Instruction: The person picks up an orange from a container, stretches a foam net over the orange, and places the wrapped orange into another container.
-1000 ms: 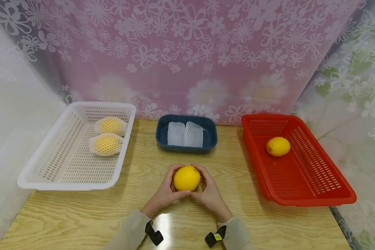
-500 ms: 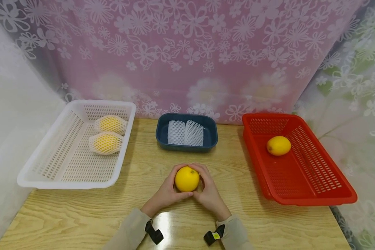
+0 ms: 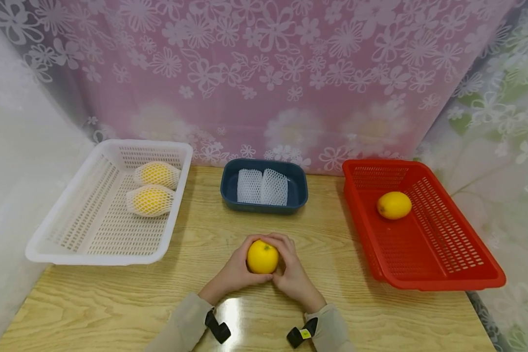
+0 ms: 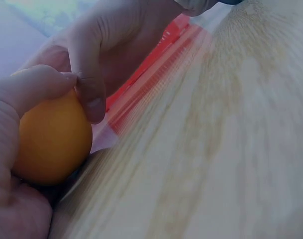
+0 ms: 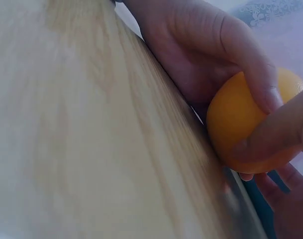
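Between both hands, low over the front middle of the table, is a yellow lemon [image 3: 262, 257], its stem end turned up toward the head camera. The left hand [image 3: 237, 268] curls round its left side, thumb along the near face. On the other side the right hand [image 3: 294, 271] grips it, fingers over the far top and thumb near the left thumb. Both wrist views show the lemon [image 4: 55, 139] [image 5: 236, 119] close to the wood, held by the two hands; whether it touches the table I cannot tell.
A white basket [image 3: 100, 260] at left holds two lemons [image 3: 151, 200] in foam nets. At the back middle, a dark blue tray [image 3: 264, 208] contains two white foam nets [image 3: 249, 186]. The red basket [image 3: 449, 283] at right holds one bare lemon [image 3: 394, 205].
The held lemon has been turned in the hands, so its stem end now faces up toward the camera. The hands have shifted slightly nearer; the baskets and tray stay put.
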The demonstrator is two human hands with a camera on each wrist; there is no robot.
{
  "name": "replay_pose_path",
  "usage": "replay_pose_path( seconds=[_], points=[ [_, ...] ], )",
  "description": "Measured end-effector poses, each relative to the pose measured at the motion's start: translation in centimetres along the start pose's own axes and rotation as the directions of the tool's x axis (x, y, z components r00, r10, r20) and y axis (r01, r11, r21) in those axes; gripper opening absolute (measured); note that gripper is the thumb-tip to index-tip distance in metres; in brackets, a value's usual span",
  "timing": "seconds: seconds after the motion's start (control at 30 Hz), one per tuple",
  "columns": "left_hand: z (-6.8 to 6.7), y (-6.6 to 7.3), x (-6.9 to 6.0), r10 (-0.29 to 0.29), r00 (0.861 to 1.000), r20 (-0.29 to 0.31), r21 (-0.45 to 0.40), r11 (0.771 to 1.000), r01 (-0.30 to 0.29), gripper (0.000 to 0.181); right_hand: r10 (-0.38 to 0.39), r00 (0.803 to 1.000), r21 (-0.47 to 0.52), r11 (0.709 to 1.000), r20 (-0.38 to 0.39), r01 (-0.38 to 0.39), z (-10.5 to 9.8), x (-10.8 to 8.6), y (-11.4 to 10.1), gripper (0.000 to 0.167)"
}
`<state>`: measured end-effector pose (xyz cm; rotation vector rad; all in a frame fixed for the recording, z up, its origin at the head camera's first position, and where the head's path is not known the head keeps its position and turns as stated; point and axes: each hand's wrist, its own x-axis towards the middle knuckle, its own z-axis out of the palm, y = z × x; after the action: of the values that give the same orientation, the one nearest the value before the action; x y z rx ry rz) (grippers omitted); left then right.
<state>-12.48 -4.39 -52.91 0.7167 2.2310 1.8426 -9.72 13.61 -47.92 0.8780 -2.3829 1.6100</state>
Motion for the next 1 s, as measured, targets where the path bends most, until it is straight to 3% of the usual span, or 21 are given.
replay_pose_path(
  seconds=[0.23, 0.33, 0.47, 0.57, 0.8, 1.0],
  points=[
    [-0.5, 3.2, -0.4, -0.009, 1.0, -0.013, -0.023, 1.0, 0.009, 0.074, 0.016, 1.0, 0.195, 0.981, 0.018, -0.019, 0.3, -0.7, 1.5, 0.084],
    [-0.5, 3.3, -0.4, -0.015, 1.0, -0.017, -0.038, 0.999, 0.014, 0.073, 0.032, 0.999, 0.254, 0.966, 0.02, -0.036, 0.3, -0.9, 1.9, 0.083],
    [-0.6, 3.3, -0.4, -0.004, 1.0, -0.008, -0.048, 0.999, 0.004, 0.072, 0.049, 0.999, 0.253, 0.966, 0.014, -0.051, 0.3, -1.0, 1.8, 0.08],
    [-0.7, 3.3, -0.4, 0.009, 1.0, 0.002, -0.048, 0.999, -0.009, 0.071, 0.053, 0.999, 0.232, 0.971, -0.001, -0.051, 0.3, -1.0, 1.6, 0.078],
    [-0.1, 0.2, 0.0, 0.007, 1.0, -0.008, -0.044, 0.999, -0.008, 0.075, 0.028, 0.999, 0.209, 0.978, -0.015, -0.024, 0.2, -1.0, 1.7, 0.075],
    [-0.1, -0.2, -0.1, 0.005, 1.0, 0.008, -0.074, 0.997, -0.004, 0.074, -0.009, 1.0, 0.196, 0.98, -0.018, 0.012, 0.3, -1.0, 1.9, 0.074]
  ],
)
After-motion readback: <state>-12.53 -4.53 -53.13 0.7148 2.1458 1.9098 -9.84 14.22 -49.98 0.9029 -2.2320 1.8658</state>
